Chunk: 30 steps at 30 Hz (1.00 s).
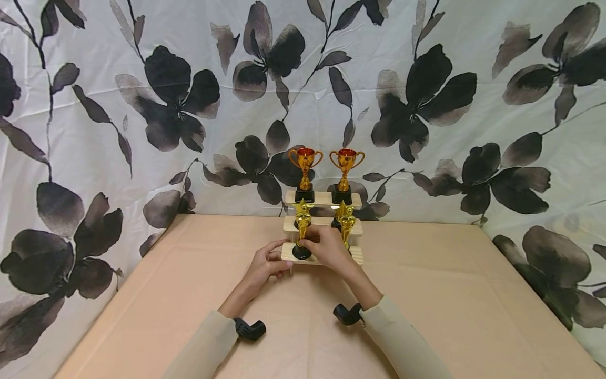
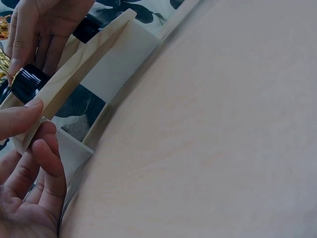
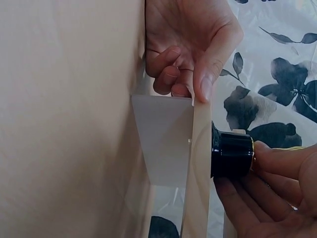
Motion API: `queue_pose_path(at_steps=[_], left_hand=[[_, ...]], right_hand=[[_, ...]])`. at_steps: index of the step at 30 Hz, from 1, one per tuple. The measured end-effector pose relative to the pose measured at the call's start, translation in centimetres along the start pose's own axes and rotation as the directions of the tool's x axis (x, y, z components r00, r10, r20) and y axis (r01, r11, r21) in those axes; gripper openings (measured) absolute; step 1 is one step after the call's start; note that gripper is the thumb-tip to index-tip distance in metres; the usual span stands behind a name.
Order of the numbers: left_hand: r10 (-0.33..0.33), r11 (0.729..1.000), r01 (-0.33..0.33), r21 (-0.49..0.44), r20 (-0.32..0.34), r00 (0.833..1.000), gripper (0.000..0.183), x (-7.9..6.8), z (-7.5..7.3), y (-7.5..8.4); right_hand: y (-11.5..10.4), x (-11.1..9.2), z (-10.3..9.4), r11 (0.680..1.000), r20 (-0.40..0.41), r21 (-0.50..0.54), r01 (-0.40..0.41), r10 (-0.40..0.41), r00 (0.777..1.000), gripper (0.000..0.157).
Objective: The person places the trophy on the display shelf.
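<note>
A three-tier wooden stand (image 1: 316, 260) is on the table. My left hand (image 1: 265, 266) grips the left front corner of its lowest shelf (image 3: 198, 158), thumb on top and curled fingers underneath. With thumb and fingers, my right hand (image 1: 331, 247) holds a gold figure trophy (image 1: 301, 253) low down, near its round black base (image 3: 232, 154). That base stands upright at the left of the lowest shelf. Right of it is another gold figure trophy (image 1: 348, 223), its lower part hidden by my right hand.
Two gold cup trophies, a left one (image 1: 305, 158) and a right one (image 1: 347, 159), stand on the top tier. Gold star trophies (image 1: 303, 206) show on the middle tier, partly hidden. White supports (image 3: 163, 139) hold up the shelf. Floral cloth (image 1: 180, 105) hangs behind the table (image 1: 426, 295).
</note>
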<state>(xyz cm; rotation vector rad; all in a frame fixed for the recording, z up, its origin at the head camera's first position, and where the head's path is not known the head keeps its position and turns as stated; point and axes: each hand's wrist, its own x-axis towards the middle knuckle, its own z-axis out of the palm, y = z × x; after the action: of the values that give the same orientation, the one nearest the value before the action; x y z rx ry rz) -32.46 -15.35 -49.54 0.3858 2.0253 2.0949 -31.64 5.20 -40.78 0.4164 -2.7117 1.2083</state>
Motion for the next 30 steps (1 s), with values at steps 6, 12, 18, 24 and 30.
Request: queue_pose_path(at_steps=[6,12,18,24,30], left_hand=[[0.003,1.000,-0.003,0.009,-0.002,1.000,0.071,-0.07,0.08,0.13],[0.003,1.000,-0.003,0.024,-0.008,1.000,0.070,-0.22,0.14,0.32],[0.008,1.000,-0.008,0.024,-0.005,1.000,0.071,-0.16,0.14,0.27],[0.006,1.000,-0.006,0.018,-0.015,1.000,0.071,-0.15,0.21,0.27],[0.003,1.000,-0.003,0.019,-0.008,1.000,0.070,-0.18,0.13,0.29]], right_hand=[[-0.05,-0.03,-0.01,1.000,-0.005,-0.005,0.000,0.000,1.000,0.006],[-0.22,-0.07,-0.02,0.999,-0.016,-0.046,0.028,-0.028,0.999,0.006],[-0.38,-0.18,-0.16,0.997,-0.024,-0.068,0.043,-0.044,0.999,0.006],[-0.42,-0.26,-0.21,0.994,-0.029,-0.078,0.070,-0.073,0.997,0.009],[-0.41,-0.26,-0.18,0.994,-0.029,-0.074,0.080,-0.082,0.996,0.006]])
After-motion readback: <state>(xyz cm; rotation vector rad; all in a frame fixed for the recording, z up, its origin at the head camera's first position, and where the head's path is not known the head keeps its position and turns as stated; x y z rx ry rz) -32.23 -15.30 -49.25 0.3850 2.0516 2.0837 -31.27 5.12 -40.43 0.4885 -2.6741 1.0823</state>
